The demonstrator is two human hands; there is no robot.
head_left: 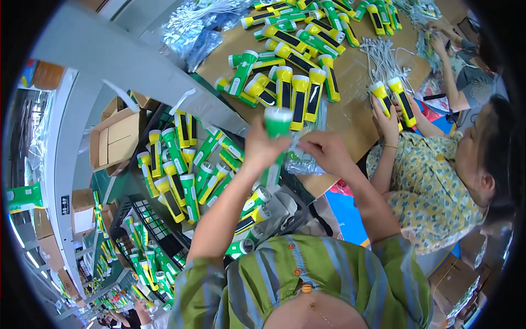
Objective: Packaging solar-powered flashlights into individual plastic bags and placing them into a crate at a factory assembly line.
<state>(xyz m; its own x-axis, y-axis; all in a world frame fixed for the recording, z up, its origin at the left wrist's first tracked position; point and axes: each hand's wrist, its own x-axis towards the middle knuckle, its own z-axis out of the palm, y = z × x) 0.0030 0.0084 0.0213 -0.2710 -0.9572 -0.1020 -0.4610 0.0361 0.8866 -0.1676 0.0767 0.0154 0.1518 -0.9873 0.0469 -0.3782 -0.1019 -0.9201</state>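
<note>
My left hand (262,147) is closed around a green flashlight (277,127) held upright, its white lens end at the top. My right hand (324,151) is just to its right, fingers pinched on a clear plastic bag (302,162) that hangs below between the two hands. Both hands hover over the near edge of a brown cardboard-covered table (350,118). Many green and yellow flashlights (298,93) lie in rows on that table beyond my hands.
A person in a yellow patterned shirt (427,175) sits at right holding two yellow flashlights (393,98). White cords (383,57) and a heap of bagged parts (197,27) lie on the table. More flashlights (181,170) fill a bin at left; cardboard boxes (118,140) stand beyond.
</note>
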